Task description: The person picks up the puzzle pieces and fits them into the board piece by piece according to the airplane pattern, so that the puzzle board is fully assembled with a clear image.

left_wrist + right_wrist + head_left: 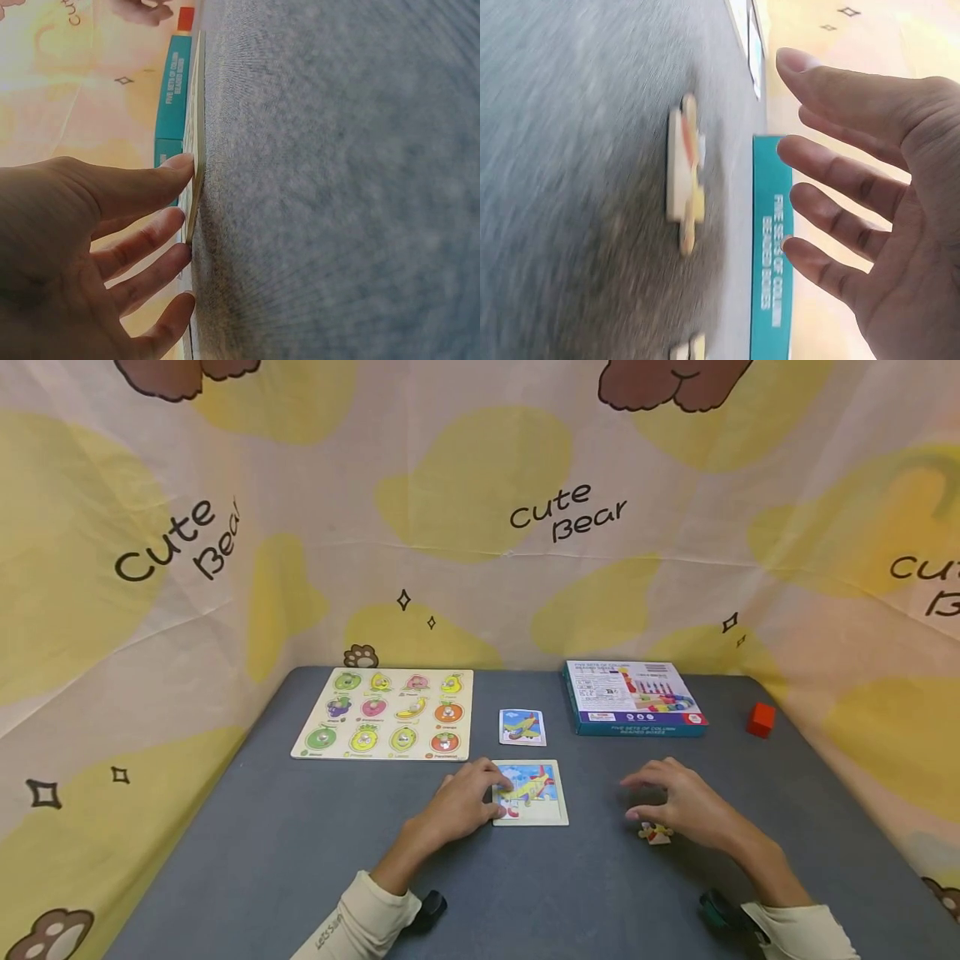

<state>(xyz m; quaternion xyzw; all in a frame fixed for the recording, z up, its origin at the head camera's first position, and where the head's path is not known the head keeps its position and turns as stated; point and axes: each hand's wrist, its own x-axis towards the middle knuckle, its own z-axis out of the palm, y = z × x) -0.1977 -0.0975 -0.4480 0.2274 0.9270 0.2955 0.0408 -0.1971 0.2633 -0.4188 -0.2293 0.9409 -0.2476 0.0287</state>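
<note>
A small airplane picture puzzle board [542, 814] lies in front of me, its lower part bare and pale. My left hand [463, 797] rests on its left side, fingertips and thumb touching the top face. In the left wrist view the board [196, 142] shows edge-on beneath the thumb. My right hand [686, 802] hovers with relaxed fingers and holds nothing. Just below it lie loose jigsaw pieces [657, 833]; in the right wrist view, stacked pieces [681, 165] sit apart from the fingertips, with another piece [688, 349] partly cut off.
A fruit picture board [378, 710] lies at the back left. Behind the puzzle is a small airplane picture card [522, 727]. At the back right stand a teal-edged beaded-boxes carton [637, 697] and a red block [761, 720]. Patterned cloth walls border the grey table [247, 860].
</note>
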